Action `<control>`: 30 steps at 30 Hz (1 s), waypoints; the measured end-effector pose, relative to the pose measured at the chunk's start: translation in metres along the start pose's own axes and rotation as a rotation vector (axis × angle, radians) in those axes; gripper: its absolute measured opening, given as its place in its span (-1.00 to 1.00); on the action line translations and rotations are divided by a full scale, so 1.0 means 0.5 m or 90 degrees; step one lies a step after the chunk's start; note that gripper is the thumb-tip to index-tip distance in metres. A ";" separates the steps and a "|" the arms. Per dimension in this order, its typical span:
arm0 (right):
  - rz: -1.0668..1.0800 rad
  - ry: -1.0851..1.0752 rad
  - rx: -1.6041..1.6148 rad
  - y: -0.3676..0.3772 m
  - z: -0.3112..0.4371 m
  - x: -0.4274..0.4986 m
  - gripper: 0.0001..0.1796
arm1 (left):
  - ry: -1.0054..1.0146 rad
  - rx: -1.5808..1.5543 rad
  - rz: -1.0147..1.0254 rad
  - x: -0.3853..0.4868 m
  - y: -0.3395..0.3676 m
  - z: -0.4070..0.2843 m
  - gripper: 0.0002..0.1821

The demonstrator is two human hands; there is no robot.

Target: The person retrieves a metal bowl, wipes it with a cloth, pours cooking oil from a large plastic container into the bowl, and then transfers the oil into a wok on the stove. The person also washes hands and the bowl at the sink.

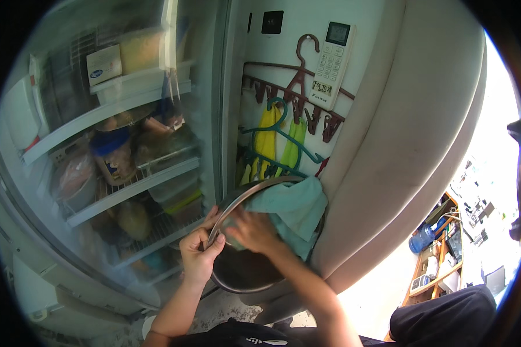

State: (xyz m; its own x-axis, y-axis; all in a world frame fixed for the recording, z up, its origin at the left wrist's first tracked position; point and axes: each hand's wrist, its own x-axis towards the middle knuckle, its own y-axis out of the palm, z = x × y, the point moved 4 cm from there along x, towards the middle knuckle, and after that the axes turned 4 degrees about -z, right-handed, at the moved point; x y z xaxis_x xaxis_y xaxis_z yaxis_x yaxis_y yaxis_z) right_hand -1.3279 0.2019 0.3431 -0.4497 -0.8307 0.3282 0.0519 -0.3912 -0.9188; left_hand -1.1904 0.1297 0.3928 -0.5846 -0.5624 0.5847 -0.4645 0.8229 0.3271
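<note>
My left hand (201,253) grips the near left rim of a round metal basin (243,271), thumb on the inside and fingers behind. The basin is tilted, its dark inner wall facing me. A pale green cloth (299,206) lies bunched inside and over the far right rim. My right hand (252,230) is inside the basin at the cloth's left edge, fingers bent and blurred by motion. Whether those fingers pinch the cloth cannot be made out.
On the left stands a glass-door refrigerator (134,173) with food containers on its shelves. A brown clip hanger (299,86), a teal hanger (278,128), yellow-green gloves (267,134) and a Daikin remote (331,65) hang ahead. A beige padded surface (382,152) borders the right.
</note>
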 end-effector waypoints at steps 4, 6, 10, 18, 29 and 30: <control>-0.040 -0.257 0.040 0.067 0.092 -0.054 -0.36 | -0.037 -0.031 -0.054 0.016 -0.037 0.006 -0.65; 0.095 -0.255 0.134 0.101 0.067 -0.108 -0.35 | -0.049 -0.019 -0.055 0.013 -0.055 0.004 -0.65; 0.207 -0.168 0.163 0.097 -0.036 -0.193 -0.34 | -0.077 -0.048 -0.052 -0.008 -0.060 0.003 -0.64; -0.166 0.118 0.129 0.001 -0.111 -0.098 -0.27 | -0.050 -0.079 -0.056 0.000 -0.033 -0.002 -0.66; 0.192 -0.097 0.443 0.046 0.120 -0.171 -0.47 | -0.167 -0.050 -0.223 -0.045 -0.078 0.060 -0.71; 0.242 -0.089 0.490 0.035 0.129 -0.175 -0.49 | -0.165 -0.031 -0.231 -0.052 -0.083 0.066 -0.70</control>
State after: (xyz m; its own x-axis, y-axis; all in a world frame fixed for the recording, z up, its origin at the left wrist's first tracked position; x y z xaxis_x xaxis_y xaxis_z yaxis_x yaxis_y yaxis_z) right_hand -1.2299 0.2422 0.3127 -0.1679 -0.9808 0.0997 0.7879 -0.1943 -0.5844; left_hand -1.1775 0.1075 0.3394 -0.5399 -0.8117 0.2227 -0.6420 0.5683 0.5147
